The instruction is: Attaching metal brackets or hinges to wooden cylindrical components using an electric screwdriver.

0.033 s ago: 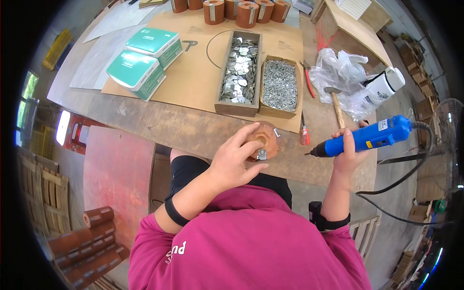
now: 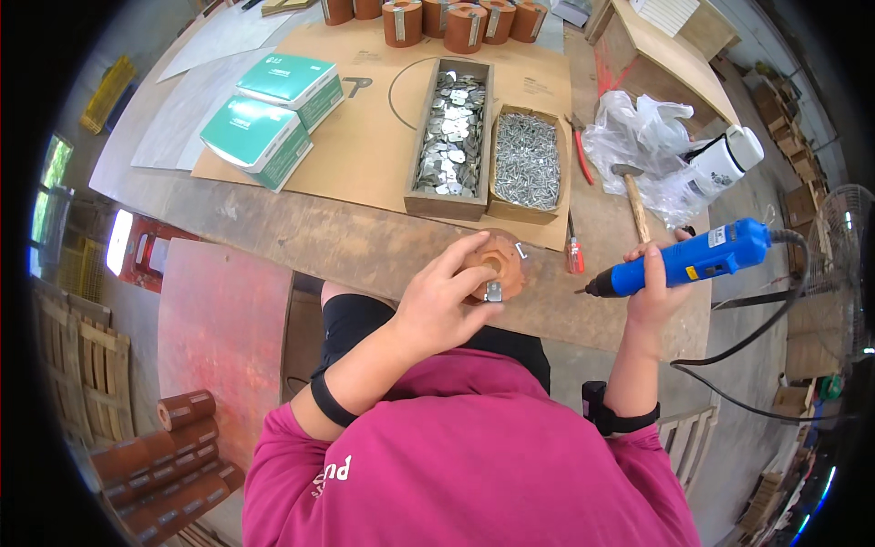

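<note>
My left hand (image 2: 439, 303) grips a reddish-brown cylinder (image 2: 513, 273) with a round hole in its top, standing at the table's near edge. Its fingers lie over the top, and the thumb is close to a small metal plate (image 2: 493, 291) on the cylinder's near side. A second metal piece (image 2: 520, 250) shows on the far right side of the cylinder. My right hand (image 2: 658, 284) is closed around a blue electric screwdriver (image 2: 725, 252), held level. Its bit points left toward the cylinder, apart from it.
Beyond the cylinder stand a wooden box of metal plates (image 2: 409, 182) and a carton of screws (image 2: 524, 215). A red-handled screwdriver (image 2: 575, 256), a hammer (image 2: 635, 202) and red-handled pliers (image 2: 584, 157) lie to the right. Green-and-white boxes (image 2: 256, 137) sit left. A black cord (image 2: 761, 339) hangs at right.
My left thumb has drawn in slightly toward the metal plate. The electric screwdriver has shifted very slightly.
</note>
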`<state>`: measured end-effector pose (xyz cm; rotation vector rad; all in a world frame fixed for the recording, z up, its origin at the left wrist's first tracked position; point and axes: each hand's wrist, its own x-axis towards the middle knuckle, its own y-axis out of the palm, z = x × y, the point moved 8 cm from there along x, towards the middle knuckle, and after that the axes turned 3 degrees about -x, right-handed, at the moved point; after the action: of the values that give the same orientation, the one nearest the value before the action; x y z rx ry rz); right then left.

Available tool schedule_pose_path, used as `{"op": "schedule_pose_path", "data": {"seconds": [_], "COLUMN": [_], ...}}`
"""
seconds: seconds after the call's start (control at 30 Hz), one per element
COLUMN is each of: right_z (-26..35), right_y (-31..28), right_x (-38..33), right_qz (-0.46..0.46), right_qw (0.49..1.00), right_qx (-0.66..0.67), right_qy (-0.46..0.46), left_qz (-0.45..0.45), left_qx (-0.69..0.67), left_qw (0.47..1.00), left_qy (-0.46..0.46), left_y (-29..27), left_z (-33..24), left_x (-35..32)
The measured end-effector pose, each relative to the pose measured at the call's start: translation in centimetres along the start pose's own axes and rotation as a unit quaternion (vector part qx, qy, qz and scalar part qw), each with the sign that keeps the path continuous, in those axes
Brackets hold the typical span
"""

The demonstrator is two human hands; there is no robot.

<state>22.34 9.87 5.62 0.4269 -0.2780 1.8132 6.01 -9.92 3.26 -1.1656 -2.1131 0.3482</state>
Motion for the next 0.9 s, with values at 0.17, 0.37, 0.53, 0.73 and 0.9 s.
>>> {"op": "schedule_pose_path", "data": {"seconds": [0.17, 0.37, 0.53, 0.73, 0.9], "right_z": [-1.7, -2.0, -2.5, -2.5, -2.6], "right_y": [-0.7, -0.4, -0.1, -0.9, -1.3], "right_x": [-0.8, -0.7, -0.7, -1.0, -0.8], "right_qz": [-0.008, 0.000, 0.000, -0.019, -0.028], "right_qw": [0.999, 0.999, 0.999, 0.999, 0.998], "right_qx": [-0.002, -0.011, 0.003, -0.003, 0.024], "right_qy": [0.032, 0.035, 0.035, 0.047, 0.048], "left_qz": [-0.005, 0.023, 0.012, 0.101, 0.101], "left_qx": [0.009, 0.026, 0.170, 0.153, 0.153], "left_qw": [1.000, 0.999, 0.985, 0.981, 0.981], "left_qy": [0.023, -0.032, -0.009, 0.057, -0.065], "left_y": [0.6, 0.6, 1.8, -0.3, -1.4], "left_z": [0.5, 0.2, -1.0, -1.1, 0.8], "left_x": [-0.3, 0.0, 1.3, 1.5, 0.5]}}
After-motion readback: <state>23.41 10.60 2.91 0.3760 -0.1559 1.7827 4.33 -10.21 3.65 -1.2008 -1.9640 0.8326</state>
